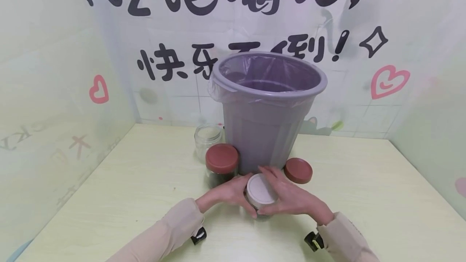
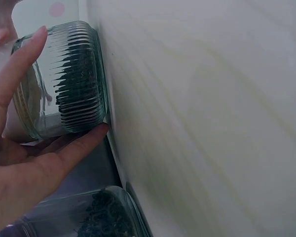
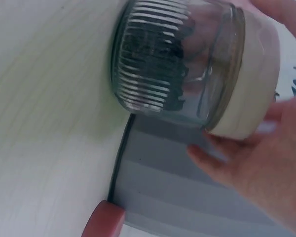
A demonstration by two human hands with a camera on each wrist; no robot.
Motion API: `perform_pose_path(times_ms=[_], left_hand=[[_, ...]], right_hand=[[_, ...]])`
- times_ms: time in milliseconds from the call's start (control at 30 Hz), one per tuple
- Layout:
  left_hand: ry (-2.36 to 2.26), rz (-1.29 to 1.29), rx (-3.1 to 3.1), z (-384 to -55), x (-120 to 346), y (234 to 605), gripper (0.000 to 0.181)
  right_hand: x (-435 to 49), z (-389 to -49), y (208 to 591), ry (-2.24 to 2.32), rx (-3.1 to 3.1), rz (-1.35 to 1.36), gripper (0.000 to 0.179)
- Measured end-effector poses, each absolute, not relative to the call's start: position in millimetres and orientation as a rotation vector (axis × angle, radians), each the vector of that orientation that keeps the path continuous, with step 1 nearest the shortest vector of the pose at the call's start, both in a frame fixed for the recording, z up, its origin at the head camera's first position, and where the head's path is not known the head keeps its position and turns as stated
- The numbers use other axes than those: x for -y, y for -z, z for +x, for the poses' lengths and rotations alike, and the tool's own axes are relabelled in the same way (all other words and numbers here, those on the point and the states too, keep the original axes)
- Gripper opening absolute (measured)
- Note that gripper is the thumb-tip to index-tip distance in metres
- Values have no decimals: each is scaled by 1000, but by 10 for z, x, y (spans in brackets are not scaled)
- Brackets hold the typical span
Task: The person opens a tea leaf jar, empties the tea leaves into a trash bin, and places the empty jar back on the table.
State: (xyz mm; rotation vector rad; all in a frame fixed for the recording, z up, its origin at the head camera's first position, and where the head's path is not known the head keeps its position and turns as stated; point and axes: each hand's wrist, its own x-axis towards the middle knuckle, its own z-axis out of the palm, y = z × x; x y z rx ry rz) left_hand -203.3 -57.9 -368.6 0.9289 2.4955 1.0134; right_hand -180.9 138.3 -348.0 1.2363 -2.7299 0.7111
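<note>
A ribbed glass jar (image 2: 81, 74) with dark contents stands on the table, capped by a white lid (image 1: 260, 189). My left hand (image 1: 233, 192) grips its glass, thumb on one side and fingers low on the other, as the left wrist view shows. From the right, my right hand (image 1: 291, 197) curls round the white lid. One fingertip of that hand hangs apart from the jar in the right wrist view. Just behind my left hand is another jar of dark contents with a red lid (image 1: 222, 159).
A purple lined bin (image 1: 265, 128) rises directly behind the jars. To its left stands an uncapped clear jar (image 1: 204, 140). A loose red lid (image 1: 298, 170) leans against the bin at right. Printed sheets wall in the pale table (image 1: 145, 197) at back and sides.
</note>
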Motion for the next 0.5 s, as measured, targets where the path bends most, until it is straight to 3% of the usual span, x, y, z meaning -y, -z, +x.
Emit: perform_pose_path(times_ms=[133,500], left_hand=[[-1012,938,-2492,-2039,583,3683,76],[-1031,899,-2496,-2028,578,3679,76]], right_hand=[[-1321,-1803,3544,-548,2610,1135,97],[-1307,-1812,3570,-539,2582,1176,77]])
